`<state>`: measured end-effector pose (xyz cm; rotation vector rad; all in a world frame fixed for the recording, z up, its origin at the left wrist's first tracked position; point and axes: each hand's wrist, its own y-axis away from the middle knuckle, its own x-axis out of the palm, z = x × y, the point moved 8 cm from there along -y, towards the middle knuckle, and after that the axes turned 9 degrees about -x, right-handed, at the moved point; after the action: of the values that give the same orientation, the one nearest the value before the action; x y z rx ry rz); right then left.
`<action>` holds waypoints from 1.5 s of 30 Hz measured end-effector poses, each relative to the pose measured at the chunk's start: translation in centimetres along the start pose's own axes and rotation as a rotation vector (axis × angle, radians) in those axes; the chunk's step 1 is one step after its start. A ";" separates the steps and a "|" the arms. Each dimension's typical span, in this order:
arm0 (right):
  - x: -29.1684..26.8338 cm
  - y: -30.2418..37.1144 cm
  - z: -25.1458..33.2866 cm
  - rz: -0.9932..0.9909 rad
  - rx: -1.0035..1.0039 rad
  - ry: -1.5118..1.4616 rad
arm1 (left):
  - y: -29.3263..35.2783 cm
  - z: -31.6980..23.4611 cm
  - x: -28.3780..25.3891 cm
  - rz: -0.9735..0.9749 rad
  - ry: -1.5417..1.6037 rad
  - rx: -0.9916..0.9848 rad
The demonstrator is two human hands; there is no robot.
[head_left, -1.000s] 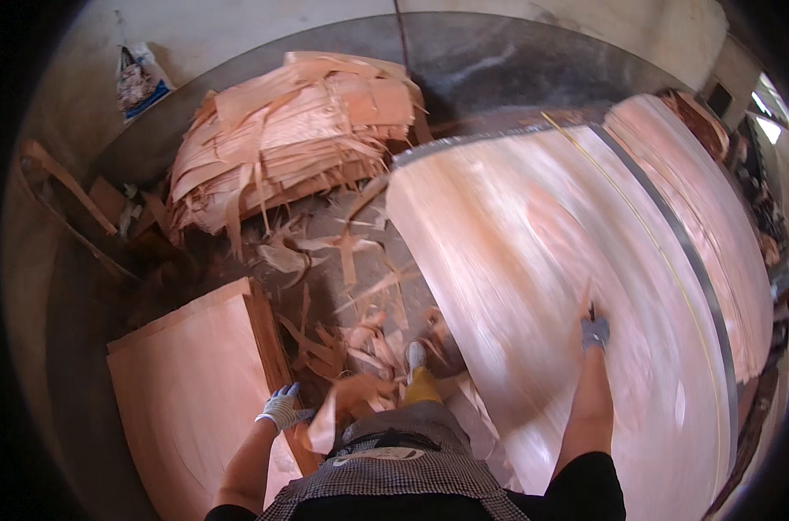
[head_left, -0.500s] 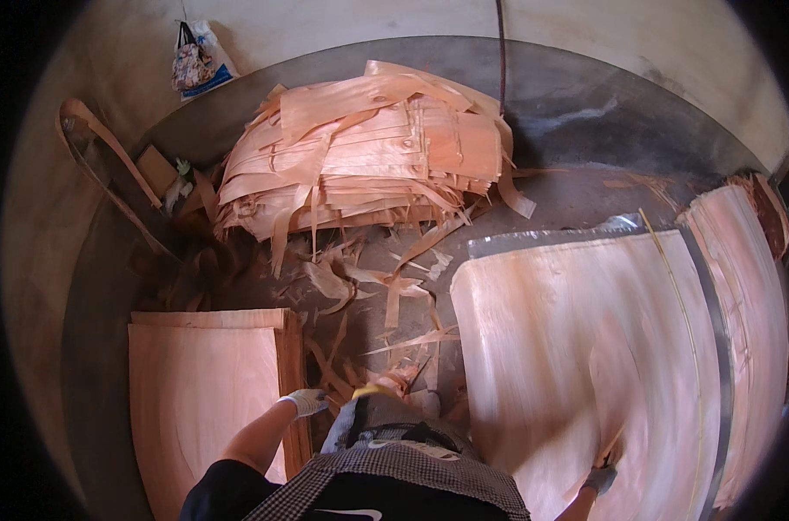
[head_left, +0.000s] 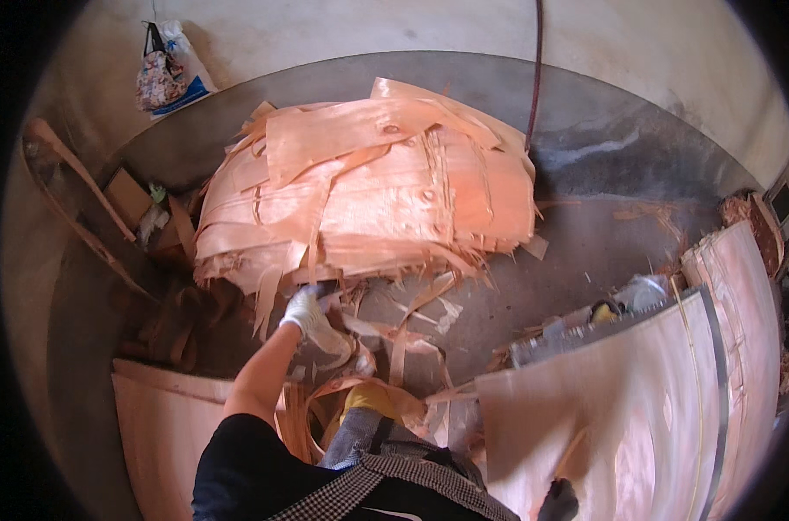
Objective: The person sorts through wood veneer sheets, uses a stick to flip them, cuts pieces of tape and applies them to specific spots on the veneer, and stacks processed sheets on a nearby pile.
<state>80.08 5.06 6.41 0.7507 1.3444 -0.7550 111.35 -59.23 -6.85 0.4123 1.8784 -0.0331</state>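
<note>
Pinkish veneer is heaped in a ragged pile [head_left: 368, 191] just ahead of the left hand's [head_left: 303, 313] fingers. One sheet stack [head_left: 603, 382] is positioned beneath the right hand's [head_left: 558, 501] fingers; a second stack [head_left: 164, 412] is located behind the left fingers, toward the body. Left grip: cannot be determined, being blurred. A slim tan piece [head_left: 572, 453] is clasped by the right fingers.

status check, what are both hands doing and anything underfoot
Left hand by ragged sheet pile's near edge, grip unclear. Right hand over pale sheet stack, gripping slim tool. Loose strips litter floor between.
</note>
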 end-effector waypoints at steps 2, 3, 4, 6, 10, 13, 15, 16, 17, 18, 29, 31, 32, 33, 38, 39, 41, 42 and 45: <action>2.1 -2.5 7.8 -0.064 -0.147 -0.105 | -9.5 4.3 -4.4 -0.237 0.370 0.008; 3.8 -3.7 11.2 0.024 -0.155 -0.151 | -14.0 5.5 -6.2 -0.286 0.341 -0.078; 5.2 -4.9 14.6 0.113 -0.161 -0.198 | -18.3 6.8 -8.1 -0.334 0.310 -0.163; 6.4 -7.5 21.5 0.343 -0.050 -0.342 | -25.9 8.5 -10.6 -0.372 0.298 -0.258; 6.0 -12.2 31.0 0.345 -0.152 -0.353 | -36.9 15.4 -14.3 -0.581 -0.007 -0.398; 5.8 -13.6 33.9 0.297 -0.172 -0.275 | -41.8 13.0 -15.5 -0.460 0.007 -0.536; 6.3 -14.8 36.5 0.379 -0.191 -0.285 | -45.1 16.6 -17.3 -0.431 0.208 -0.613; 6.7 -15.5 38.0 0.423 -0.206 -0.294 | -47.4 21.5 -18.8 -0.455 0.403 -0.625; 6.7 -15.5 38.8 0.470 -0.182 -0.282 | -49.5 21.6 -18.5 -0.395 0.655 -0.417; 6.5 -15.2 39.2 0.515 -0.156 -0.268 | -50.2 20.2 -18.9 -0.322 0.903 -0.204; -6.6 -18.9 37.7 -0.103 0.008 -0.720 | -14.8 -27.6 -28.3 0.154 0.931 0.969; -11.9 -19.7 37.7 -0.296 0.093 -1.047 | -2.3 -33.9 -24.2 0.191 0.588 1.617; -14.0 -18.3 36.3 -0.426 0.102 -1.164 | 4.4 -36.0 -20.4 0.403 0.330 1.693; -16.2 -17.1 35.4 -0.552 0.084 -1.283 | 10.7 -35.9 -18.4 0.270 0.237 1.908; -14.8 0.9 17.5 -0.869 0.386 -0.929 | 33.0 -35.5 -13.6 0.514 0.502 2.111; -14.6 6.7 14.1 -0.915 0.552 -0.930 | 36.5 -35.1 -14.8 0.461 0.603 2.162; -16.0 18.4 9.7 -0.991 0.610 -0.934 | 42.1 -34.3 -17.1 0.385 0.832 2.256; -16.5 25.1 7.7 -1.018 0.644 -0.888 | 44.8 -35.2 -16.0 0.442 0.713 2.251; -15.5 42.8 3.6 -1.131 0.793 -0.896 | 51.2 -36.2 -9.3 0.441 0.372 2.060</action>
<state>116.32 26.70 23.73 0.0627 0.4839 -2.2739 96.25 -5.63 23.35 2.2353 1.3400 -1.7303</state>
